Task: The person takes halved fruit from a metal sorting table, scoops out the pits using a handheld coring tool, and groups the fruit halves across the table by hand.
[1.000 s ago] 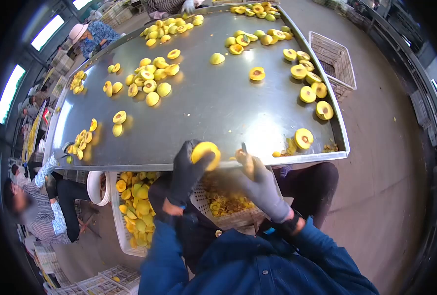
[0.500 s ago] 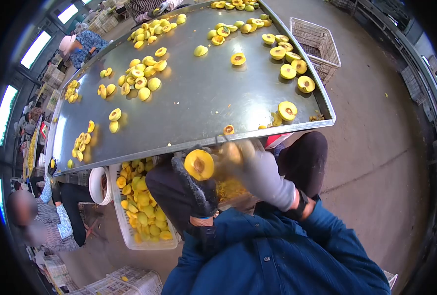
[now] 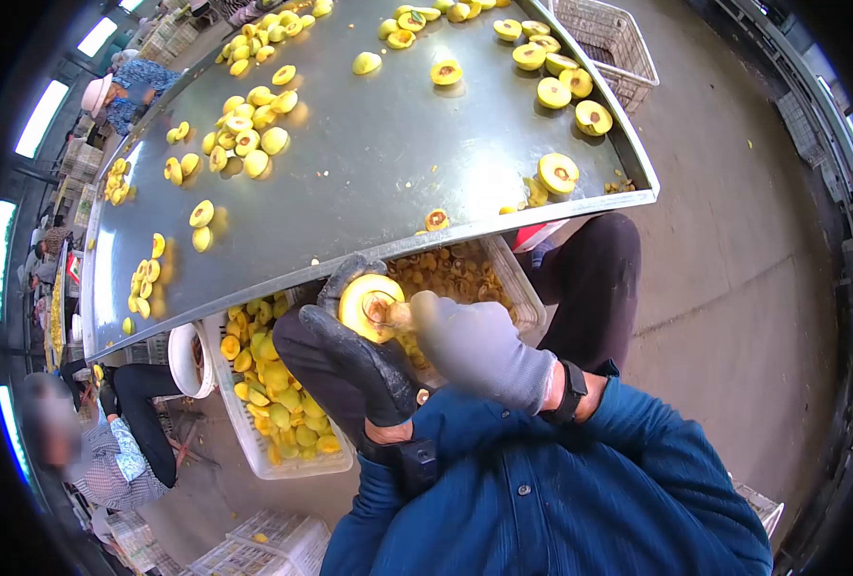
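Note:
My left hand (image 3: 373, 365), in a dark, stained glove, is closed around a yellow peach half (image 3: 357, 300) with its cut face up. My right hand (image 3: 479, 346), in a grey glove, is closed on the light wooden handle (image 3: 399, 315) of a pitting tool. The tool's thin, loop-like end sits at the reddish middle of the peach half. Fingers partly hide the tool. Below my hands, between my knees, a crate (image 3: 522, 283) holds brownish scraps and some yellow pieces.
The metal table (image 3: 369, 163) in front has a raised edge and several peach halves (image 3: 558, 173) scattered over it. A white crate of peach halves (image 3: 282, 394) stands at my left, beside a white bucket (image 3: 192, 360). A co-worker (image 3: 119, 432) sits further left. Another crate (image 3: 604, 43) stands beyond the table's right edge.
My right hand has moved down and left from the table edge, bringing the tool onto the peach half. The left hand has tilted the half and shifted slightly left. The view has moved a little.

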`<state>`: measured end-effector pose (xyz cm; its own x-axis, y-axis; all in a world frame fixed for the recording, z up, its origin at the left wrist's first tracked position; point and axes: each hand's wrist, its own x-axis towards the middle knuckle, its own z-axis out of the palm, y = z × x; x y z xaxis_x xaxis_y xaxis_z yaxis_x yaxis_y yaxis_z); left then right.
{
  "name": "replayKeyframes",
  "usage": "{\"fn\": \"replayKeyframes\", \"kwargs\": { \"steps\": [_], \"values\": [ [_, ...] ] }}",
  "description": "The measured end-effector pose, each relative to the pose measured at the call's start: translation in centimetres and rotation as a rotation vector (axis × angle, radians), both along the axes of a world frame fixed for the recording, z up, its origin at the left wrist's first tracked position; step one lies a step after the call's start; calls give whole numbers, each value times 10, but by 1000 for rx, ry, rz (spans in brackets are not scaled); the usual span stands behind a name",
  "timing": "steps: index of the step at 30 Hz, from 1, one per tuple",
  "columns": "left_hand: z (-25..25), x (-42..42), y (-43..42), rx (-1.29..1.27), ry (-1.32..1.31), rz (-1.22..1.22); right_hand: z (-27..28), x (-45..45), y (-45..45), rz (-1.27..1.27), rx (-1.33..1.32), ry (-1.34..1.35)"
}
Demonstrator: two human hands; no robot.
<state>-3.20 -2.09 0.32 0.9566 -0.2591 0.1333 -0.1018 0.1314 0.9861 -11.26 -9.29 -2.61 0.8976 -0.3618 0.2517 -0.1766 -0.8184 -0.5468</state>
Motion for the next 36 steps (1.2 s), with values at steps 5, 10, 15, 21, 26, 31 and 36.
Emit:
{"fn": "replayKeyframes", "kwargs": {
  "steps": [5, 10, 15, 21, 26, 31, 36],
  "values": [
    [-7, 17, 13, 416, -269, -23, -8, 6, -4, 49, 73, -8],
    [-18, 20, 14, 365, -220, 42, -12, 7, -9, 83, 100, -9],
    [-12, 13, 0, 43, -147, 102, -6, 9, 0, 73, 303, -72],
    [2, 5, 4, 192, -234, 91, -3, 1, -2, 99, 363, -89],
    [2, 12, 20, 83, -229, -117, 19, -12, -4, 201, 493, 41],
    [8, 27, 41, 91, -293, -362, 22, -20, 3, 351, 739, -138],
    [44, 33, 39, 376, -580, -578, 40, -21, -11, 317, 345, 206]
  ]
}}
